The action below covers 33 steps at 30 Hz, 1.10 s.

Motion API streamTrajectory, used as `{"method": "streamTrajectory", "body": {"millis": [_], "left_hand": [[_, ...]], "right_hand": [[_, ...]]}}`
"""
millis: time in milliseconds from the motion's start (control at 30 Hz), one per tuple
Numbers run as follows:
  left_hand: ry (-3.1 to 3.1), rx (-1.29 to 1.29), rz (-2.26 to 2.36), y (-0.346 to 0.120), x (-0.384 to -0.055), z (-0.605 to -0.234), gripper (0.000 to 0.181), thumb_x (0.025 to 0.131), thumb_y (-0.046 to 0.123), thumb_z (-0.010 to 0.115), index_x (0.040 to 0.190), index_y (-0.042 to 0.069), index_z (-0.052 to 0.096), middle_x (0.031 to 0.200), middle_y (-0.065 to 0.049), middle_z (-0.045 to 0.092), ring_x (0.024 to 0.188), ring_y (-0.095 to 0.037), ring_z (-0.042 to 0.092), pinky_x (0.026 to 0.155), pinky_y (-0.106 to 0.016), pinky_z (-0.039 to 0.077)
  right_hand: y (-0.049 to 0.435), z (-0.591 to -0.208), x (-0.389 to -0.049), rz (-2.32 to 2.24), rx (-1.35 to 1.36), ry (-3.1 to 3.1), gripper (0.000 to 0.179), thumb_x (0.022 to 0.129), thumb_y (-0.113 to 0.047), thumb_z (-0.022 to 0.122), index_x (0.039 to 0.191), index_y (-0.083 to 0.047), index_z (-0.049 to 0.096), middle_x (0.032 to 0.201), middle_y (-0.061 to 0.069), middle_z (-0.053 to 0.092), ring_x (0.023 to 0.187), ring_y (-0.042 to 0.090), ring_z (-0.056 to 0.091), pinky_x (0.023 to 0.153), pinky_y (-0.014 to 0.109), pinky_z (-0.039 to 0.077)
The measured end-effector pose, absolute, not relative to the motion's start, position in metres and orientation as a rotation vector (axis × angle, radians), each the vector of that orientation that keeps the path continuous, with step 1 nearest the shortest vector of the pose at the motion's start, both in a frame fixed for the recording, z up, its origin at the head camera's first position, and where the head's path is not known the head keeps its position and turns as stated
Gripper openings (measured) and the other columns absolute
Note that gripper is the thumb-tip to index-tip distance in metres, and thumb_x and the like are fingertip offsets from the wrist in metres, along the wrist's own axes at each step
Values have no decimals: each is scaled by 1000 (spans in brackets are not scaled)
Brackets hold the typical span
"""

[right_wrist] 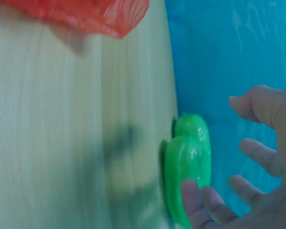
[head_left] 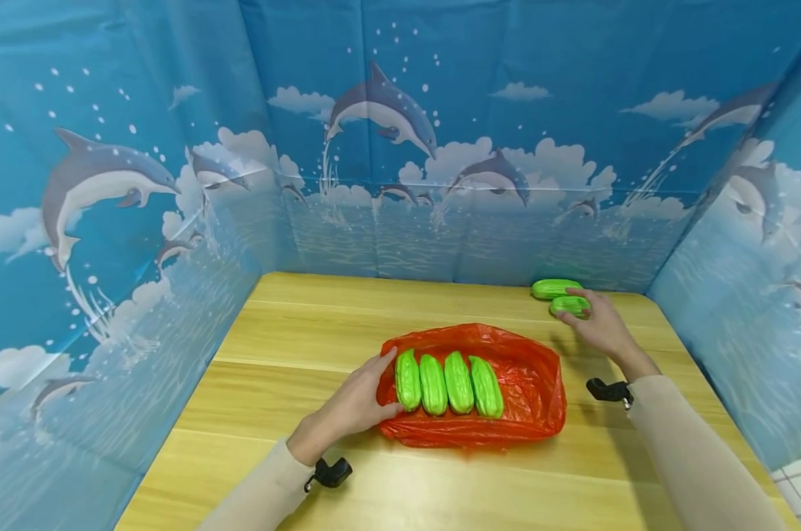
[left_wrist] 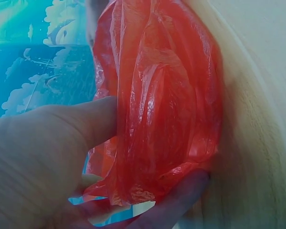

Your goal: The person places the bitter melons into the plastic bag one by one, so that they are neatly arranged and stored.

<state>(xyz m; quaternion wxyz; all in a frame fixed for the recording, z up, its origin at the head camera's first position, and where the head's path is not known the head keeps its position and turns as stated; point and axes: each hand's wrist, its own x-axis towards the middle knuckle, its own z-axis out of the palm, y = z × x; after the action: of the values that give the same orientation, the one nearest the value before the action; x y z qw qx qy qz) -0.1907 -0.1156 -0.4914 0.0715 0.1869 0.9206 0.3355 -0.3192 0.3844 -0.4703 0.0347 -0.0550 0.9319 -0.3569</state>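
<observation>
While the left hand (head_left: 352, 400) grips a crinkled plastic bag (head_left: 467, 435), the right hand (head_left: 605, 326) spreads empty at a glossy, oblong gourd (head_left: 566, 304).

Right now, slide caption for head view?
Left hand grips red bag holding four green vegetables; right hand near two more.

No text, label, brand, number or sign can be read in any of the three views. No lettering can be made out on the red bag (head_left: 533, 391), the green vegetables (head_left: 433, 385) or the patterned blue backdrop (head_left: 453, 44).
</observation>
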Motion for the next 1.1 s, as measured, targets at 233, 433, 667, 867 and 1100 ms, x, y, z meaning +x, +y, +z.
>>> {"method": "streamTrajectory", "body": {"millis": [233, 433, 667, 867, 1100], "left_hand": [[2750, 565, 1018, -116, -188, -494, 105, 101, 28, 93, 184, 7, 34, 185, -26, 43, 170, -50, 47, 138, -66, 45], [2754, 566, 1015, -116, -189, -493, 104, 101, 27, 93, 185, 9, 33, 185, -24, 43, 171, -49, 46, 139, -66, 44], [2741, 564, 1010, -117, -190, -494, 104, 101, 26, 93, 184, 7, 34, 185, -24, 44, 171, -48, 46, 139, -65, 44], [2737, 568, 1023, -117, -192, -493, 105, 101, 28, 93, 184, 8, 33, 186, -23, 43, 172, -48, 45, 139, -65, 44], [2741, 563, 1002, -117, -194, -490, 105, 101, 28, 93, 185, 9, 32, 187, -22, 43, 172, -47, 44, 140, -64, 43]], "right_hand": [[396, -483, -326, -1080, -146, 2906, 79, 122, -34, 61, 181, 6, 27, 183, 52, 3, 169, 75, 8, 131, 95, 13], [402, -494, -332, -1085, -123, 2924, 82, 123, -37, 61, 183, 4, 24, 184, 51, -6, 169, 77, 0, 128, 99, 3], [407, -503, -336, -1016, -125, 2914, 85, 122, -40, 61, 184, 1, 20, 184, 50, -10, 165, 83, 0, 124, 100, 6], [410, -507, -339, -987, -120, 2920, 86, 122, -41, 61, 184, 2, 19, 184, 49, -11, 162, 86, 2, 123, 101, 7], [407, -508, -340, -1030, -120, 2923, 86, 120, -39, 65, 182, 4, 24, 185, 49, -6, 165, 83, 3, 125, 100, 7]]}}
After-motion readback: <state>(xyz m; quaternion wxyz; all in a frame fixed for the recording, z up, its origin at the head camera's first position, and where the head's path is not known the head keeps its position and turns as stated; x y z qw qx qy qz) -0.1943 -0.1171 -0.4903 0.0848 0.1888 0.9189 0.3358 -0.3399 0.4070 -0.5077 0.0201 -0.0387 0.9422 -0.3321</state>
